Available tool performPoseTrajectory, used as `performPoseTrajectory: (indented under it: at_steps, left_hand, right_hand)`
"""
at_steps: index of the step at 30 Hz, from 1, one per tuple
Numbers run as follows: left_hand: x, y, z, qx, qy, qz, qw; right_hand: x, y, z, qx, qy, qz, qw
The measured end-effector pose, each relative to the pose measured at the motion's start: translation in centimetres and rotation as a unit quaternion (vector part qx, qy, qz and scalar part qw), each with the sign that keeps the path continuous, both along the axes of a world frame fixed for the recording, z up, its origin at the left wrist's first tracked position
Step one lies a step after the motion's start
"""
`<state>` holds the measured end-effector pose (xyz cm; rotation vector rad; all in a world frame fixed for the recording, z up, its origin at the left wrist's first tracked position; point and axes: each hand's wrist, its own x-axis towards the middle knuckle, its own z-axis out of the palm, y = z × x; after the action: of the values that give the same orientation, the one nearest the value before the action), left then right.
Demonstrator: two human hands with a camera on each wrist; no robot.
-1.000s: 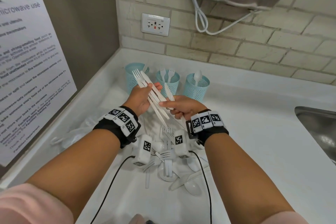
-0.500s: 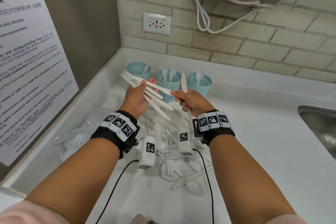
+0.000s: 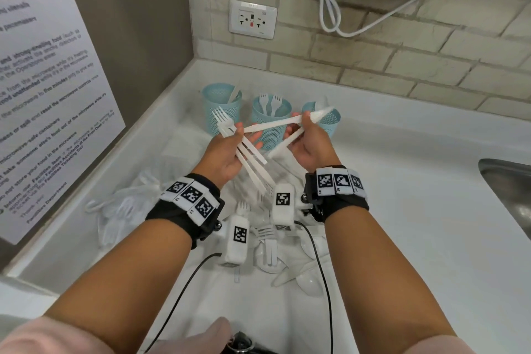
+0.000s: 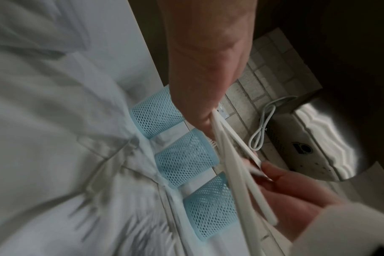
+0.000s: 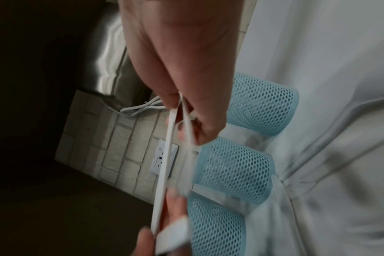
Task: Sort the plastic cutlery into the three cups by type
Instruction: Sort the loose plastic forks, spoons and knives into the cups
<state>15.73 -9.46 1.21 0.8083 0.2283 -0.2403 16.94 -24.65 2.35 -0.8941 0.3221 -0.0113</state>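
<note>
left hand holds white forks, prongs up past fingers | right hand pinches two long white knives

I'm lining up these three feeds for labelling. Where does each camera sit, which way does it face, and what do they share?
Head: on the head, looking forward and down at the white counter; both forearms, left hand and right hand show.
Left wrist: looks along the left hand at white plastic forks.
Right wrist: looks along the right hand at white plastic knives.
Shared: three blue mesh cups.
</note>
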Motion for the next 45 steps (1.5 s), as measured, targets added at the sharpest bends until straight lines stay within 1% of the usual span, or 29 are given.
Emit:
performPoseTrajectory:
  at_steps: [1, 3, 4, 5, 6, 7, 8, 9, 10, 11, 12, 13, 15, 17, 18, 21, 27, 30, 35, 37, 40, 41, 42, 45]
  left_hand:
    - [0.0, 0.2, 0.0, 0.006, -0.009, 0.002, 1.0]
    - [-0.1, 0.8, -0.1, 0.009, -0.021, 0.014, 1.0]
    - [-0.2, 1.0, -0.2, 0.01, -0.025, 0.02, 0.999]
    - [-0.2, 1.2, -0.1, 0.008, -0.03, 0.023, 0.999]
    - [-0.2, 1.3, -0.1, 0.007, -0.034, 0.023, 0.999]
    - [-0.2, 1.4, -0.1, 0.005, -0.041, 0.022, 0.999]
    - [-0.1, 1.4, -0.1, 0.003, -0.047, 0.021, 0.999]
    - [-0.1, 1.4, -0.1, -0.001, -0.053, 0.018, 0.998]
    - [0.0, 1.3, 0.0, -0.008, -0.058, 0.015, 0.998]
    - [0.0, 1.3, 0.0, -0.018, -0.063, 0.014, 0.998]
    - [0.1, 1.3, 0.0, -0.027, -0.066, 0.014, 0.997]
    - [0.1, 1.3, 0.0, -0.033, -0.069, 0.016, 0.997]
    - [0.1, 1.3, 0.0, -0.04, -0.074, 0.02, 0.996]
    - [0.1, 1.4, 0.0, -0.046, -0.073, 0.023, 0.996]
    - [0.1, 1.5, 0.0, -0.051, -0.073, 0.023, 0.996]
    - [0.2, 1.6, -0.1, -0.062, -0.076, 0.023, 0.995]
    - [0.4, 2.2, 0.2, -0.061, -0.077, 0.027, 0.995]
    - [0.4, 2.1, 0.2, -0.059, -0.074, 0.032, 0.995]
    - [0.4, 1.7, 0.1, -0.057, -0.079, 0.025, 0.995]
    - [0.5, 1.8, 0.2, -0.054, -0.079, 0.025, 0.995]
    - [0.8, 2.8, 0.7, -0.059, -0.074, 0.052, 0.994]
    - [1.0, 3.3, 0.7, -0.061, -0.071, 0.063, 0.994]
    - [1.2, 3.7, 0.8, -0.062, -0.068, 0.072, 0.993]
    - [1.7, 4.4, 0.4, -0.042, -0.052, 0.084, 0.994]
  right_hand:
    - [-0.1, -0.3, 0.0, 0.03, -0.004, -0.022, 0.999]
    - [-0.3, -0.7, -0.3, 0.095, -0.012, -0.039, 0.995]
    - [-0.4, -0.8, -0.5, 0.113, -0.012, -0.035, 0.993]
    - [-0.5, -0.7, -0.6, 0.111, -0.004, -0.02, 0.994]
    - [-0.6, -0.6, -0.6, 0.079, 0.012, 0.005, 0.997]
    - [-0.7, -0.4, -0.6, 0.017, 0.03, 0.039, 0.999]
    - [-0.8, -0.1, -0.6, -0.067, 0.045, 0.078, 0.994]
    - [-1.0, 0.2, -0.6, -0.159, 0.053, 0.12, 0.979]
    - [-1.2, 0.4, -0.7, -0.251, 0.059, 0.16, 0.953]
    - [-1.4, 0.7, -0.9, -0.329, 0.064, 0.204, 0.92]
    - [-1.5, 0.9, -1.2, -0.383, 0.066, 0.248, 0.888]
    - [-1.6, 1.2, -1.4, -0.413, 0.065, 0.292, 0.86]
    - [-1.6, 1.5, -1.8, -0.441, 0.063, 0.348, 0.825]
    - [-1.4, 1.5, -2.0, -0.464, 0.063, 0.366, 0.804]
    - [-1.4, 1.3, -2.1, -0.47, 0.064, 0.369, 0.799]
    - [-1.5, 1.1, -2.4, -0.456, 0.056, 0.374, 0.805]
    - [-1.8, 0.2, -2.0, -0.454, 0.058, 0.339, 0.822]
    - [-2.0, 0.3, -1.6, -0.449, 0.039, 0.33, 0.829]
    - [-2.0, 1.0, -1.7, -0.433, 0.03, 0.292, 0.852]
    - [-2.0, 0.9, -1.6, -0.434, 0.027, 0.295, 0.851]
    - [-2.1, -0.1, -1.7, -0.437, 0.029, 0.326, 0.837]
    - [-2.1, -0.5, -1.9, -0.423, 0.03, 0.333, 0.842]
    - [-2.0, -0.9, -2.0, -0.398, 0.031, 0.335, 0.853]
    - [-2.1, -1.3, -1.9, -0.298, 0.018, 0.335, 0.894]
